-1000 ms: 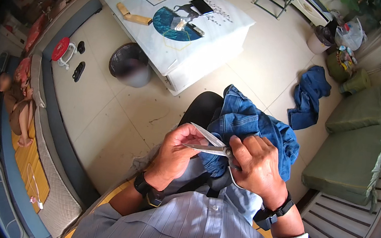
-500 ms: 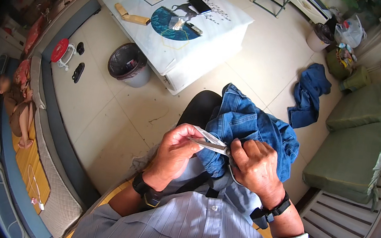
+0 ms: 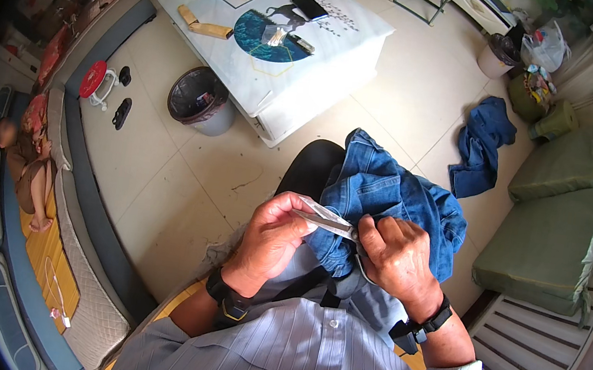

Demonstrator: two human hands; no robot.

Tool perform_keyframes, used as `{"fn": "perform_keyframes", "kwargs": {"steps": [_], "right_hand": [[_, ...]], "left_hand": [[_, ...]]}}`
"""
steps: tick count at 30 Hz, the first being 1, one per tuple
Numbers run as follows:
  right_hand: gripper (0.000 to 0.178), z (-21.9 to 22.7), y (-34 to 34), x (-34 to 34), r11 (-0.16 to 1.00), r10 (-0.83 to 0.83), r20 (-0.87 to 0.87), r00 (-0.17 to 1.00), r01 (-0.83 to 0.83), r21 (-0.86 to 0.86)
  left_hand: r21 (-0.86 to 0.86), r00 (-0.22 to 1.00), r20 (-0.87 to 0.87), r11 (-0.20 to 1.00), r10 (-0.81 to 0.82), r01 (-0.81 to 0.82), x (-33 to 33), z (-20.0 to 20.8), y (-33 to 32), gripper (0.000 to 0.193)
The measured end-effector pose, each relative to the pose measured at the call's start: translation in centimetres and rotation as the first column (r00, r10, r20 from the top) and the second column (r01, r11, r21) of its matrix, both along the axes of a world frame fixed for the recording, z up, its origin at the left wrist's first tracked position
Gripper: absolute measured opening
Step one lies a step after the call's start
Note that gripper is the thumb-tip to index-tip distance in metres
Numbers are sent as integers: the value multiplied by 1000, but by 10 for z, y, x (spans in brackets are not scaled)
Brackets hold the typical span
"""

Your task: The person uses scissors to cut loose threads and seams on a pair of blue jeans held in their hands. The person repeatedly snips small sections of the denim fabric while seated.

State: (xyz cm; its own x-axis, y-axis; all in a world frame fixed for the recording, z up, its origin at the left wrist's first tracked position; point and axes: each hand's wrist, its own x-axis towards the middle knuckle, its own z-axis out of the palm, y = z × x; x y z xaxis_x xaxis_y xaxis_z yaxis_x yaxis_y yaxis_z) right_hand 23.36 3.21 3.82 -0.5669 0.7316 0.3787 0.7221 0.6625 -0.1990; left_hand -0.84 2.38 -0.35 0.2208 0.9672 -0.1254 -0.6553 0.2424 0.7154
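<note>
A pair of metal scissors (image 3: 334, 226) is in my right hand (image 3: 400, 260), its blades slightly parted and pointing left. My right fingers are curled around the handles, which are mostly hidden. My left hand (image 3: 270, 240) is closed in a pinch at the blade tips, thumb against fingers; anything small between them cannot be made out. Blue denim jeans (image 3: 394, 179) lie bunched over my lap, just beyond and under the scissors. Both wrists wear black bands.
A marble-patterned table (image 3: 343, 56) stands ahead, with a lined bin (image 3: 202, 101) beside it. More denim (image 3: 483, 146) lies on the floor at right, near green cushions (image 3: 539, 247) on a slatted bench (image 3: 534, 340). Another person (image 3: 33, 169) rests on the sofa at left.
Hardly anything differs. The scissor blades have tilted very slightly, while both hands and the jeans stay in place.
</note>
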Motion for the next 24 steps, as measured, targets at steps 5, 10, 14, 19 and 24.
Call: {"fn": "perform_keyframes", "kwargs": {"steps": [5, 10, 14, 19, 24], "right_hand": [[31, -8, -3, 1, 998, 5, -71, 997, -9, -62], [35, -13, -2, 5, 930, -146, -392, 908, -10, -368], [43, 11, 7, 7, 626, -496, -509, 704, -116, -771], [50, 16, 16, -11, 616, -433, -635, 640, -304, -727], [46, 33, 23, -26, 522, -392, -537, 747, -301, -798]], "left_hand": [[-37, 1000, -15, 999, 14, -15, 1, 4, 0, 16], [-43, 994, -113, 999, -7, 2, -1, 3, -1, 19], [12, 978, -211, 1000, 8, -5, -1, 6, -4, 20], [243, 928, -371, 967, 16, 81, -7, 0, -1, 17], [165, 923, -380, 986, 59, 5, 1, 13, -6, 20]]}}
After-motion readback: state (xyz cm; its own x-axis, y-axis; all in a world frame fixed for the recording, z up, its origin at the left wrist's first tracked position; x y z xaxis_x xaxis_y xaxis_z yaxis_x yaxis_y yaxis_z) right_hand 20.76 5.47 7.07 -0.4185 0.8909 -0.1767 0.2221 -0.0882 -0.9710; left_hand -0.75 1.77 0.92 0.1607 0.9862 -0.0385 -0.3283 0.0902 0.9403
